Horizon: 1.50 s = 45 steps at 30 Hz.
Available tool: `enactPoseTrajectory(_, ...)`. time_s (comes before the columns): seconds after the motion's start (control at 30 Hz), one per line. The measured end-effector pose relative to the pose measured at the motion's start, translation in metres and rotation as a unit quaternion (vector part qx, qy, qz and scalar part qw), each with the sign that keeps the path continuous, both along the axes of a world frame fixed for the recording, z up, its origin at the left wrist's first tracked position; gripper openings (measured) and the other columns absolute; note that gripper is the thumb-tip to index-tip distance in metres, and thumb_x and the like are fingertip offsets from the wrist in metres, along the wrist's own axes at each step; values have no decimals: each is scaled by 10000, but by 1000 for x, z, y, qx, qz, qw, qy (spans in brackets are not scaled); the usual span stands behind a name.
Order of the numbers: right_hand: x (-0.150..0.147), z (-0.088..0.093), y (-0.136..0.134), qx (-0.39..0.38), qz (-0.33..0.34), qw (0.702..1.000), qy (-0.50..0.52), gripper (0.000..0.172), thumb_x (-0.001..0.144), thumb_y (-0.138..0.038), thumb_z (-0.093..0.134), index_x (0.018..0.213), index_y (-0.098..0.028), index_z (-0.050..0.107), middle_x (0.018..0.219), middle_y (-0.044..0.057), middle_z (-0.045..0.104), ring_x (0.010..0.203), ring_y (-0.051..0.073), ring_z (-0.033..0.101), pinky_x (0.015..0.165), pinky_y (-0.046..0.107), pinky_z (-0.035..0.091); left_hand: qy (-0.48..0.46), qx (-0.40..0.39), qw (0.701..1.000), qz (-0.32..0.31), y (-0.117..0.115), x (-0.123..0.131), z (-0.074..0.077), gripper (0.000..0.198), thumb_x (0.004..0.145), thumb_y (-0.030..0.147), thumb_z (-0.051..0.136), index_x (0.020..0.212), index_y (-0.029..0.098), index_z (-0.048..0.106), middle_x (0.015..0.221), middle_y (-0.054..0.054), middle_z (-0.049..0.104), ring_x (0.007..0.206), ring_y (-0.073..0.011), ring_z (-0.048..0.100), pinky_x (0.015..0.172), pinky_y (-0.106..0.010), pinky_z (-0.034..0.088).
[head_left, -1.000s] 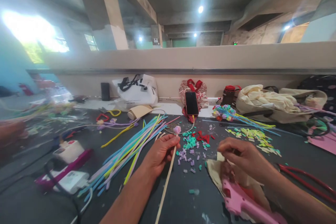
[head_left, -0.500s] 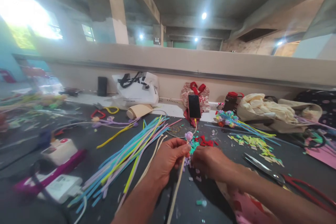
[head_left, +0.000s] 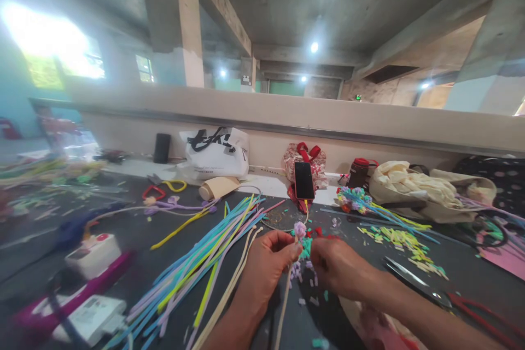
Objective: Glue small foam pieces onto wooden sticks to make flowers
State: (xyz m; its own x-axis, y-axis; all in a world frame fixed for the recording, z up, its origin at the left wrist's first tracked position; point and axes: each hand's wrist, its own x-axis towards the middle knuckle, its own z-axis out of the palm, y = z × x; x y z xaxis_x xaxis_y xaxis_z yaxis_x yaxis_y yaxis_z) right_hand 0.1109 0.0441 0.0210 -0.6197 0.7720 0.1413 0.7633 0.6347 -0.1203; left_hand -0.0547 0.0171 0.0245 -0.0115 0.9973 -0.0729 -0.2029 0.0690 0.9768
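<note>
Your left hand (head_left: 270,258) gripped the cream stem (head_left: 283,306) near its upper end, thumb and forefinger closed just below the lilac flower head (head_left: 299,229). The stem was located in front of you, above the table (head_left: 139,262). Its long axis ran lengthwise away from you, with the flower head at the far end, pointing forward and leaning slightly to the right. The near end was cut off by the lower edge of the view.

Your right hand (head_left: 340,265) was curled just beside the teal pieces (head_left: 305,250), to the right of the flower head. Its fingertips were hidden; whether they held a piece could not be determined. The lilac pieces (head_left: 297,273) lay partly hidden between both hands. Below your right forearm, a pink object (head_left: 375,328) was blurred, partly covered and cut off at the lower edge.
</note>
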Motion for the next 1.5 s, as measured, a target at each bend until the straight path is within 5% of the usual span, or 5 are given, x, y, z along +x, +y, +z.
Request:
enactPoseTrajectory(0.2, 22, 7, -8, -33, -15, 995, 98, 168, 667, -82, 455, 721, -177, 582, 614, -14, 607, 557, 105, 540, 498, 163, 348, -32, -43, 994, -91, -6, 3, -3, 255, 624, 381, 635, 639, 146, 539, 500, 26, 566, 341, -22, 348, 341, -153, 187)
enactPoseTrajectory(0.67, 51, 17, -10, -88, 13, 968, 236, 140, 765, -179, 510, 749, -188, 649, 675, -1, 618, 619, 113, 556, 567, 192, 386, -18, -104, 987, -118, -7, 15, -9, 267, 596, 378, 663, 602, 146, 531, 460, 51, 540, 304, -4, 322, 321, -145, 156)
enactPoseTrajectory(1.0, 37, 12, -21, -321, -51, 840, 435, 46, 687, -174, 532, 700, -153, 570, 549, -47, 560, 476, 77, 552, 392, 136, 392, -45, -132, 978, -153, -6, 25, -18, 311, 536, 373, 705, 552, 145, 494, 432, 48, 528, 289, -6, 325, 311, -143, 155)
enactPoseTrajectory(1.2, 29, 10, -33, -339, -130, 843, 397, 58, 707, -207, 494, 696, -165, 533, 520, -75, 545, 295, 23, 424, 286, 116, 282, -49, -118, 976, -176, -8, 32, -25, 272, 592, 360, 673, 596, 141, 513, 473, 33, 556, 305, -11, 351, 303, -134, 178)
enactPoseTrajectory(1.5, 25, 6, -34, -222, -42, 889, 397, 79, 753, -179, 501, 707, -164, 563, 601, -28, 576, 545, 94, 530, 512, 177, 410, -83, -115, 973, -182, -15, 36, -22, 255, 634, 352, 645, 594, 129, 528, 476, 32, 527, 324, -7, 340, 320, -137, 176)
